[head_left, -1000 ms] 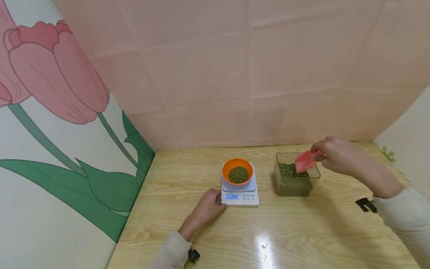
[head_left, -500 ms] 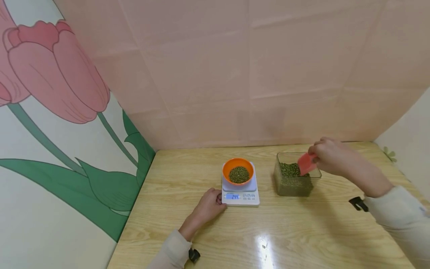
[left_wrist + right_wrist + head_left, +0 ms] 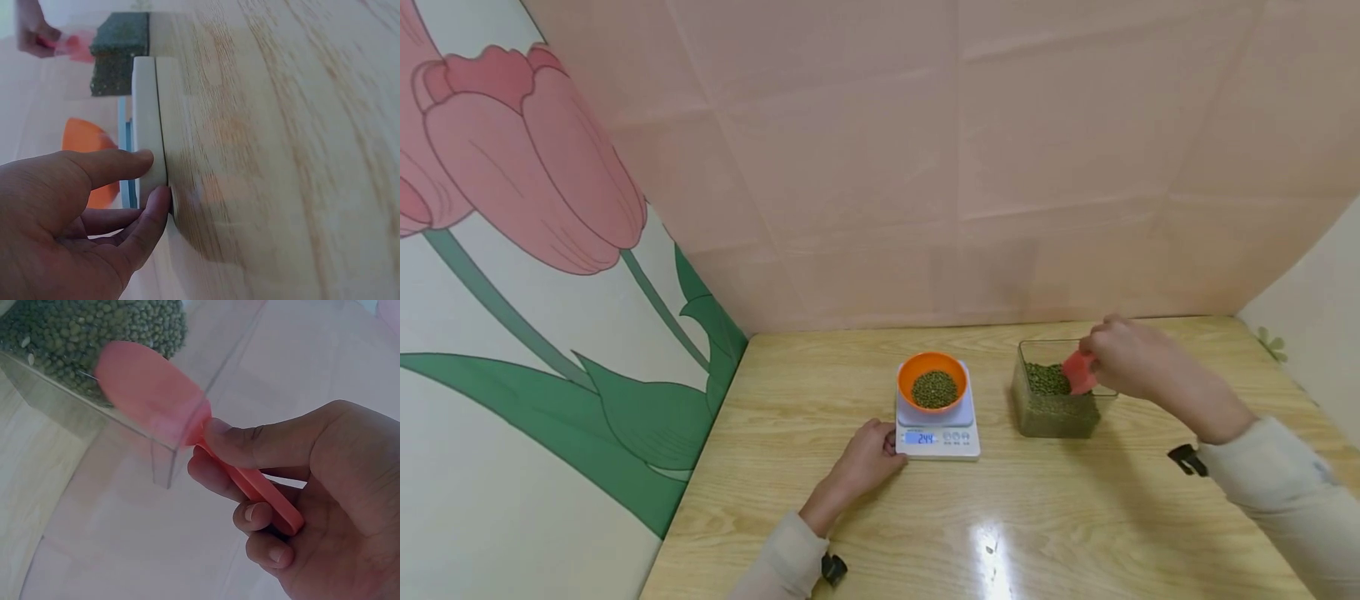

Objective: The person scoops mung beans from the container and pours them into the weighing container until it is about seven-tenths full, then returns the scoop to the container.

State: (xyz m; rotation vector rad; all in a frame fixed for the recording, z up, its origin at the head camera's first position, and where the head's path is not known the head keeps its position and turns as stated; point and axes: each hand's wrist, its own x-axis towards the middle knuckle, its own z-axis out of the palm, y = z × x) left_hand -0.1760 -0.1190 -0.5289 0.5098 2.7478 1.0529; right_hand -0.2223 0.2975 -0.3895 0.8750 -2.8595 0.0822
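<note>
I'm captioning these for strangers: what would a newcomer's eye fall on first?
Probably the big pink tulips on the left wall. Next, the orange bowl of small green beans on the white scale, and the pink scoop in the right hand, dipped into the clear container.

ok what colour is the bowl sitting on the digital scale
The bowl is bright orange, seen best in the head view.

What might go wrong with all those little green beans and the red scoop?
Beans might spill on the table if the right hand tips the scoop while lifting it over the rim of the box. The left hand touches the corner of the scale, so a push could slide it or change the number. The bowl sits on the scale, so a bump might scatter the beans inside.
</note>
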